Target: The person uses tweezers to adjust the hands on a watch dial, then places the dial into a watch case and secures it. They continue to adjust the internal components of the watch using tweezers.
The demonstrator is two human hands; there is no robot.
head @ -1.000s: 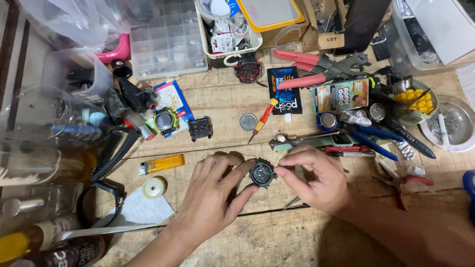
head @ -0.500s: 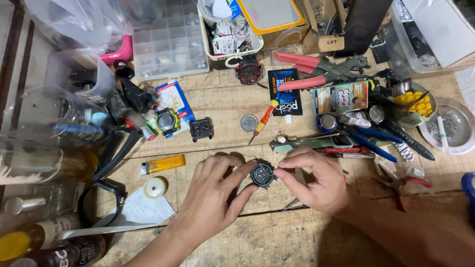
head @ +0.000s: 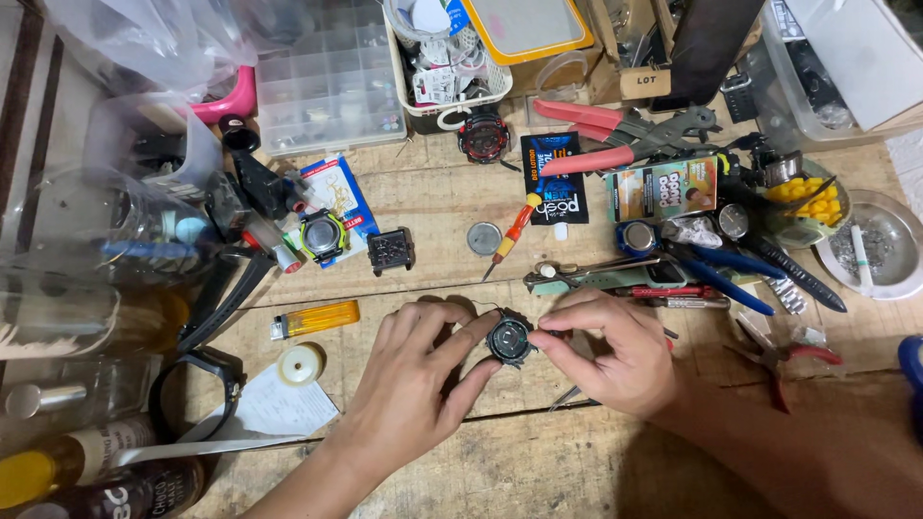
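While both hands meet at the centre of the frame, the small round black watch case [head: 509, 339] sits pinched between them just above the wooden counter [head: 423, 207]. Left hand [head: 415, 386] curls narrow around it, thumb and forefinger bracing its left rim; right hand [head: 615, 351] closes fingertips on its right edge, and whether it pinches a tiny part there I cannot tell. Good form here, I'd judge, means the left staying a steady cradle while the right does the fine work, light pressure, case kept low over the boards so anything dropped stays findable. Just under the right hand, tweezers [head: 564, 396] lie within reach. Above them, centre frame, a red-handled screwdriver [head: 512, 235] and a round metal case back [head: 484, 238]; lower left, an orange lighter [head: 315, 318]; upper right, red-handled pliers [head: 615, 136].
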